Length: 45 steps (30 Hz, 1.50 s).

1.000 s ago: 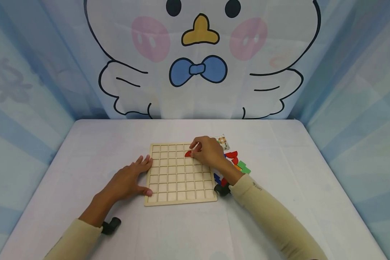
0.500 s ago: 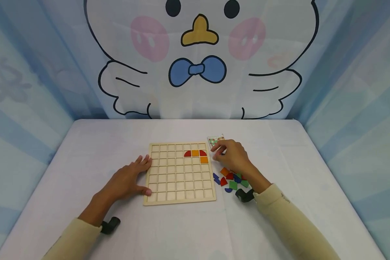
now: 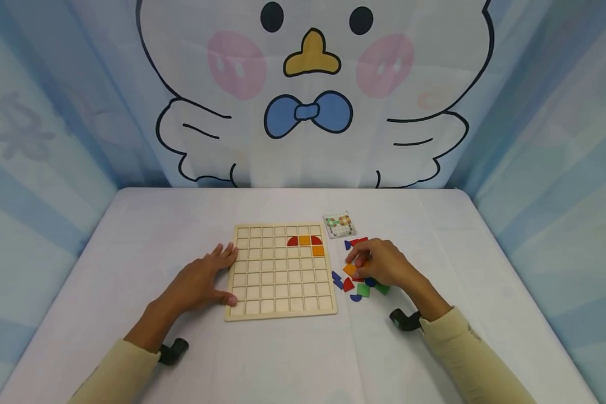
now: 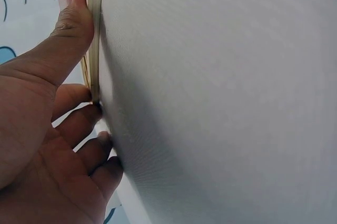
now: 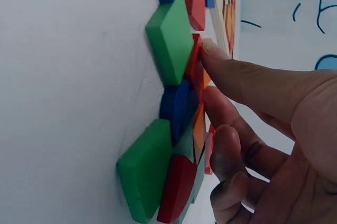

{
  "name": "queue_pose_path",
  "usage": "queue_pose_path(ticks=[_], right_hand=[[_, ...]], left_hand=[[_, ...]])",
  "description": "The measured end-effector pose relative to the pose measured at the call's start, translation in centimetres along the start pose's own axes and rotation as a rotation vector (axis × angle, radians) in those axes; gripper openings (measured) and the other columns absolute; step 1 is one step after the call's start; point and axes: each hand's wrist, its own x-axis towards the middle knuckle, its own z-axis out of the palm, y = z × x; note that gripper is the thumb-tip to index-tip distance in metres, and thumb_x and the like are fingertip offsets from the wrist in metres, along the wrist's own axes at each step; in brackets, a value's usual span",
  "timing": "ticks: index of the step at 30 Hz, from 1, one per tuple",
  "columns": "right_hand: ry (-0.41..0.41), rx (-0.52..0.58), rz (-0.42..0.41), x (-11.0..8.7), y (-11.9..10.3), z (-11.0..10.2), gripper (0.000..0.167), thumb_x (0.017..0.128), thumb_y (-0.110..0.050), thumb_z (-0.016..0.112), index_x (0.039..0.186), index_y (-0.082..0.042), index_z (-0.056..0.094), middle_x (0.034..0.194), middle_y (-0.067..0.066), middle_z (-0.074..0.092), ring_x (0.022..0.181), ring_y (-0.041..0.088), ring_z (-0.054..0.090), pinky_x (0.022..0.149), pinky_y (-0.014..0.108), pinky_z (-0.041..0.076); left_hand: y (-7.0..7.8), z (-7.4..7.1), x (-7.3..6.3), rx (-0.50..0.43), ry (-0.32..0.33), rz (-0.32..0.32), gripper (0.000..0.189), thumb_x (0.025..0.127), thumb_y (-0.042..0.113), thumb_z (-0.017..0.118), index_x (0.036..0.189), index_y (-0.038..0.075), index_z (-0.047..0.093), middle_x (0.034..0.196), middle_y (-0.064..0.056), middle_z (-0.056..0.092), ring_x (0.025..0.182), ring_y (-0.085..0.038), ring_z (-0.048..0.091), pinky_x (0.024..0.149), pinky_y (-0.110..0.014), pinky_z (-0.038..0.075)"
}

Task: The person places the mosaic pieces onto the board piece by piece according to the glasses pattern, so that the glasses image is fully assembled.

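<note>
A wooden grid board (image 3: 272,276) lies flat in the head view, with red quarter-round and orange square tiles set in its upper right cells. Along its left edge rests my left hand (image 3: 199,280), thumb and fingers spread and touching the frame; the left wrist view has the thumb (image 4: 73,24) against the board's side. My right hand (image 3: 384,262) is over the loose tiles to the right. Its thumb and forefinger pinch an orange square tile (image 3: 350,270), still low among the others. The right wrist view partly hides that tile behind the fingers.
Red, green, blue and orange tiles lie close together beside the board, among them a green square (image 3: 363,290) and a blue half-round (image 3: 356,298). A small patterned card (image 3: 339,225) lies behind them. A printed curtain (image 3: 303,151) hangs beyond the table.
My right hand has left the red tile on the board, moved right past the card, then down to the loose tiles at the orange square. My left hand stays at the board's edge.
</note>
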Motion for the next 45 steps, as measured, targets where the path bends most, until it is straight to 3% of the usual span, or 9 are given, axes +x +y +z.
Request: queue_pose_path(ticks=[11,23,34,45], right_hand=[[0.013,-0.023,-0.071,0.6,-0.5,0.5,0.018,0.088,-0.014,0.089,0.090,-0.018,0.072,0.081,-0.001,0.066,0.077,0.017,0.059,0.073,0.030,0.051],[0.191,0.072,-0.093,1.7,-3.7,1.4,0.015,0.088,-0.021,0.089,0.090,-0.019,0.074,0.083,-0.001,0.070,0.078,0.019,0.058,0.068,0.031,0.046],[0.210,0.088,-0.138,3.5,-7.0,3.2,0.015,0.089,-0.023,0.089,0.084,-0.024,0.075,0.081,-0.007,0.072,0.083,0.016,0.063,0.068,0.031,0.046],[0.208,0.060,-0.140,5.2,-9.2,4.5,0.017,0.088,-0.021,0.089,0.081,-0.021,0.074,0.076,-0.005,0.070,0.070,0.014,0.061,0.058,0.029,0.045]], left_hand=[[0.1,0.1,-0.1,-0.006,-0.006,-0.004,0.117,0.072,0.045,0.095,0.166,0.011,0.034,0.175,-0.014,0.026,0.160,-0.048,0.027,0.125,-0.070,0.030],[0.0,-0.1,-0.1,-0.004,-0.001,0.003,0.117,0.072,0.045,0.095,0.166,0.010,0.034,0.175,-0.013,0.026,0.160,-0.048,0.028,0.125,-0.070,0.031],[0.3,-0.2,-0.2,-0.010,-0.001,0.000,0.116,0.073,0.043,0.095,0.166,0.009,0.034,0.175,-0.015,0.026,0.159,-0.050,0.028,0.125,-0.069,0.030],[0.1,-0.2,-0.2,-0.004,-0.002,0.008,0.116,0.073,0.043,0.095,0.166,0.009,0.034,0.175,-0.015,0.026,0.159,-0.050,0.028,0.125,-0.070,0.031]])
